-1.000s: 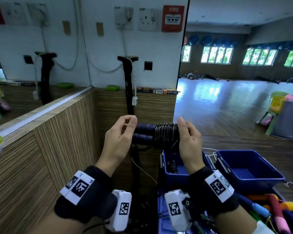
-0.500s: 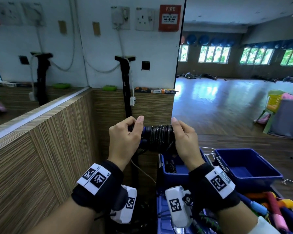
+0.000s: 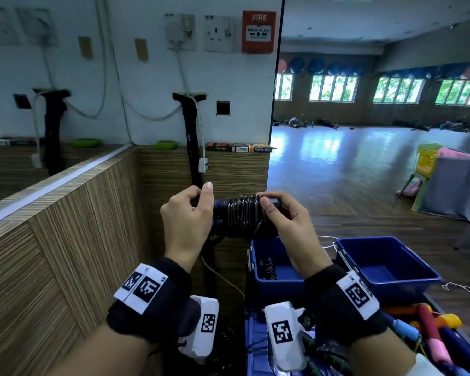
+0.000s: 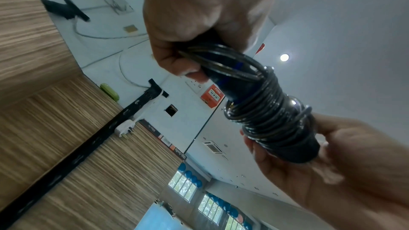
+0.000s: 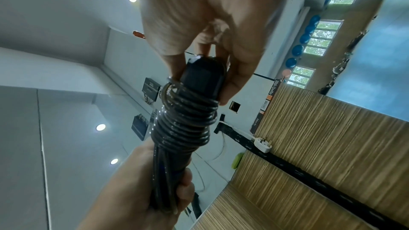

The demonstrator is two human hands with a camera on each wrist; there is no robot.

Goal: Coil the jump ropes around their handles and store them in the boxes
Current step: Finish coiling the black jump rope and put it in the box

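Observation:
A black jump rope (image 3: 242, 217) (image 4: 265, 111) (image 5: 186, 125) is wound in tight turns round its paired dark blue handles, held level at chest height. My left hand (image 3: 190, 213) (image 4: 194, 45) grips the left end of the handles. My right hand (image 3: 282, 221) (image 5: 212, 62) pinches the right end between thumb and fingers. Below stand two blue boxes: the nearer box (image 3: 280, 280) holds one coiled black rope (image 3: 267, 268), the right box (image 3: 385, 267) shows only its blue floor.
A wood-panelled counter (image 3: 65, 226) runs along the left, with a mirror above it. A black strap and white plug (image 3: 202, 165) hang on the wall ahead. Several coloured rope handles (image 3: 432, 337) lie at lower right. Open gym floor stretches to the right.
Both hands have shifted slightly right and closer together on the bundle. My left hand has closed further round the handles' left end.

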